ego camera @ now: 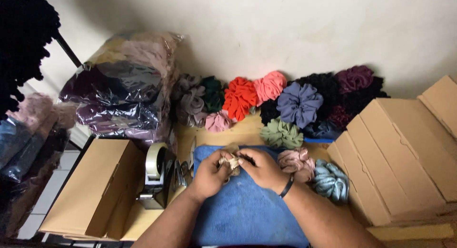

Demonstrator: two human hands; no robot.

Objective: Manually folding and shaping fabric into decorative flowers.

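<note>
From the head camera, looking down, the left hand (208,174) and the right hand (263,169) meet over a blue towel (243,214) spread on the counter (247,133), both grips clamped on one small beige scrunchie (232,161). It sits bunched between the two sets of fingertips, its gathered length running roughly left to right, equally near each hand. The fabric looks soft and crinkled. Just right of the right hand lie a dusty pink scrunchie (296,163) and a pale blue scrunchie (331,180), ruffled rings touching each other. Left of the towel stands a tape dispenser (156,176) beside an open cardboard box (95,191). More scrunchies line the wall, and folded cardboard boxes (400,157) are stacked at right.
</note>
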